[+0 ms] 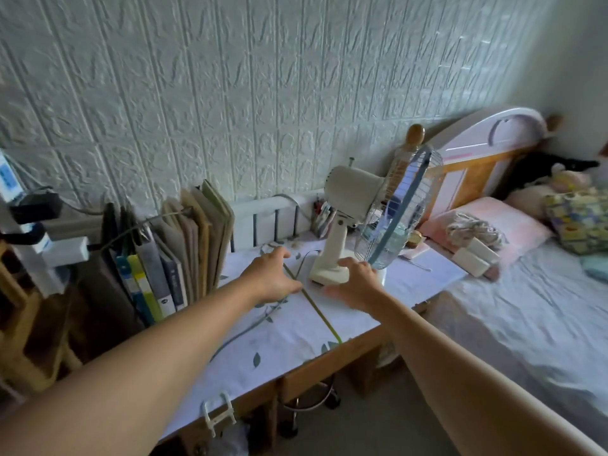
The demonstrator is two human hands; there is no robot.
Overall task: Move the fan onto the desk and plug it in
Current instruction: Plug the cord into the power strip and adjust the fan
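Note:
A cream table fan (355, 205) with a wire cage and blue blades stands upright on the desk (286, 327), which is covered by a white cloth with a leaf print. Its base sits near the desk's far right end. My right hand (355, 284) hovers just in front of the base, fingers spread, holding nothing. To the left of the base my left hand (271, 274) rests over a thin yellow-green cord (316, 311) that runs across the desk toward the front edge; whether it grips the cord is unclear. A white power strip (65, 250) sits at the far left.
A row of books and folders (174, 251) stands on the desk's left side. A white rail and a pen holder (324, 217) line the back. The bed (526, 307) with a pink pillow lies to the right. A stool stands under the desk.

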